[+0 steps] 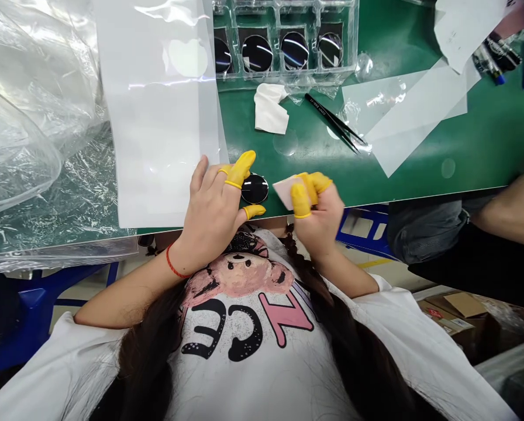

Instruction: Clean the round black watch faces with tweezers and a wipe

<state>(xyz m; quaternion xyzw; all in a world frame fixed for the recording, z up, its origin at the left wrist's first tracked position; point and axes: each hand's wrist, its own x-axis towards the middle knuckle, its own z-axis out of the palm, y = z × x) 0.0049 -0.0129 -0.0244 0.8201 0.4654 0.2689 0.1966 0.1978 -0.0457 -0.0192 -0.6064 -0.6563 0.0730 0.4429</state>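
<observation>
My left hand (pixel 209 213), with a red string on the wrist and yellow finger cots, grips a round dark lens (pixel 254 189) by its edge between thumb and forefinger. The lens lies low over the green mat (pixel 420 158), near its front edge. My right hand (pixel 319 213), also in yellow cots, pinches a pale pink wipe (pixel 285 193) close to the right of the lens. The wipe and the lens are apart by a small gap. A wide translucent plastic sheet (pixel 161 111) lies just beyond my left hand.
A clear tray (pixel 283 76) of dark lenses stands at the far edge, with black tweezers (pixel 334 120) and a white cloth (pixel 269 108) before it. Film strips lie to the right, and a plastic bag (pixel 25 105) bulges at the left. A co-worker's arm (pixel 507 204) shows at the right.
</observation>
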